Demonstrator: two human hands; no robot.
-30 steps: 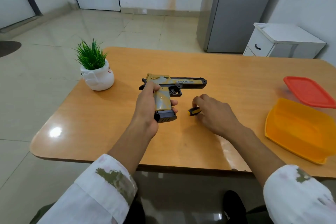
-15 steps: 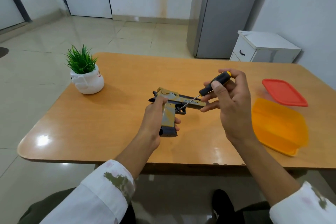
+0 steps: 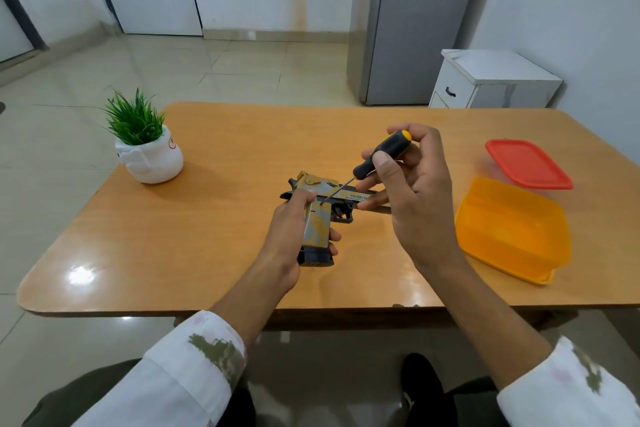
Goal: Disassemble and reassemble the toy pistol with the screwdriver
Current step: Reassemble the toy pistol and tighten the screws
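Potted plant point(image 3: 143, 142) at 10 o'clock from the toy pistol point(image 3: 317, 229), on the left end of the table point(image 3: 207, 236). I see the left hand point(image 3: 291, 229) wrapped round the grip, fingers curled on it, thumb up on the frame. Pistol is mid-table, barrel pointing to 3 o'clock, magazine base at 6; I can't tell if it touches the wood. Screwdriver point(image 3: 363, 170) tip is on the frame just above the trigger, shaft slanting up to 2 o'clock. Right hand point(image 3: 419, 198) pinches the black handle between thumb and fingertips. Orange tub point(image 3: 512, 229) at 3 o'clock from the pistol, red lid point(image 3: 526, 163) just behind it at 2.
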